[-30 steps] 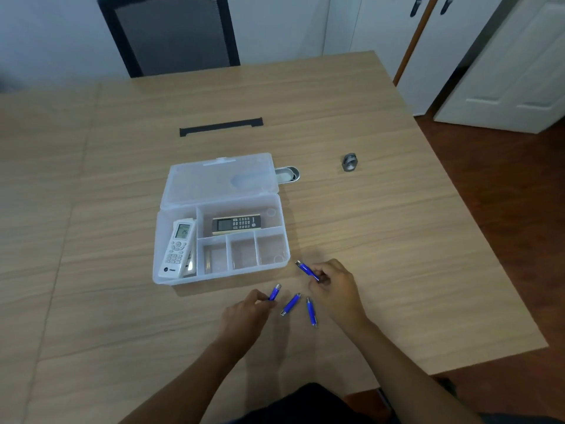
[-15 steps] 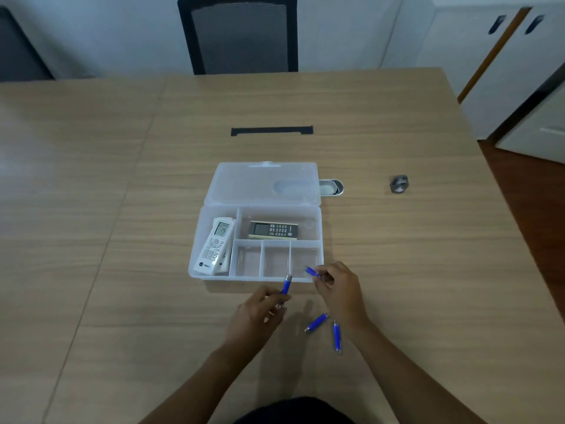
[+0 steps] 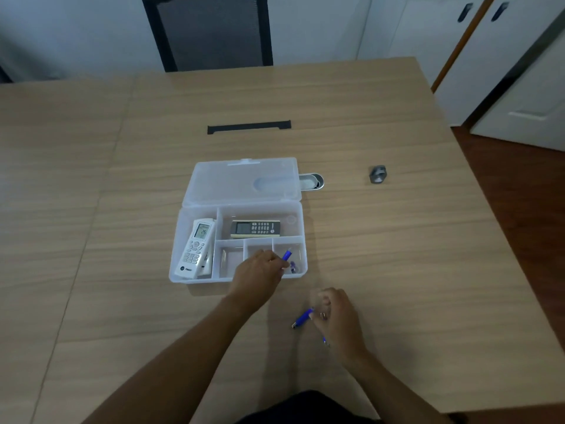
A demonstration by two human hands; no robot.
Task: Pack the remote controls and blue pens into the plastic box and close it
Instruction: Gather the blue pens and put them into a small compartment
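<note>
The clear plastic box (image 3: 182, 231) lies open on the table, its lid (image 3: 241, 185) folded back. A white remote (image 3: 197, 249) fills the left compartment and a dark remote (image 3: 255, 228) lies in the upper one. My left hand (image 3: 258, 275) holds a blue pen (image 3: 286, 255) over the small front-right compartment, where another blue pen (image 3: 293, 267) lies. Nearer to me, my right hand (image 3: 336, 316) curls its fingers onto the end of a blue pen (image 3: 301, 319) lying on the table. One more blue pen (image 3: 326, 341) peeks out from under that wrist.
A small oval metal object (image 3: 312, 181) sits behind the lid's right corner, and a grey metal piece (image 3: 378, 174) lies further right. A black cable slot (image 3: 249, 127) is set in the table behind the box. A black chair (image 3: 211, 32) stands at the far edge.
My left hand carried its pen forward over the front-right compartment. My right hand dropped its pen into that compartment and drew back to the pens on the table.
</note>
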